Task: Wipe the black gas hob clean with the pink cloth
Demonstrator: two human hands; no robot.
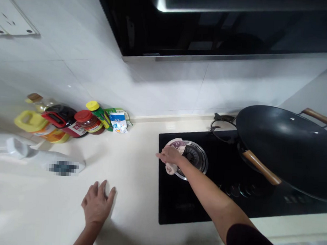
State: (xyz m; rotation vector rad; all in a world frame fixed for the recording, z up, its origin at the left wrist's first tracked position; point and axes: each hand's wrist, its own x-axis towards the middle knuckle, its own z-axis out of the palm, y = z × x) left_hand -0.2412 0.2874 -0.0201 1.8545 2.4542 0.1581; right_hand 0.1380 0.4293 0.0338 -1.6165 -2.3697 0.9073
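Note:
My right hand [170, 155] grips a pale pinkish cleaning cloth [172, 169], pressed on the left rim of the round metal burner [198, 153]. Part of the cloth bunches out above and below my fingers. The burner sits in the left part of a black glass gas stove [181, 204]. My left hand [97, 203] rests on the pale countertop [132, 194] left of the stove, fingers spread, holding nothing. Beyond it lies a white bottle [45, 158] with a blurred label.
A large black wok [285, 143] with wooden handles covers the stove's right side. Against the wall stand a yellow-handled jug [40, 125], a dark bottle [67, 119], a red-lidded jar [89, 121], a yellow-capped bottle [100, 115] and a small packet [119, 122]. A black range hood [212, 33] hangs above.

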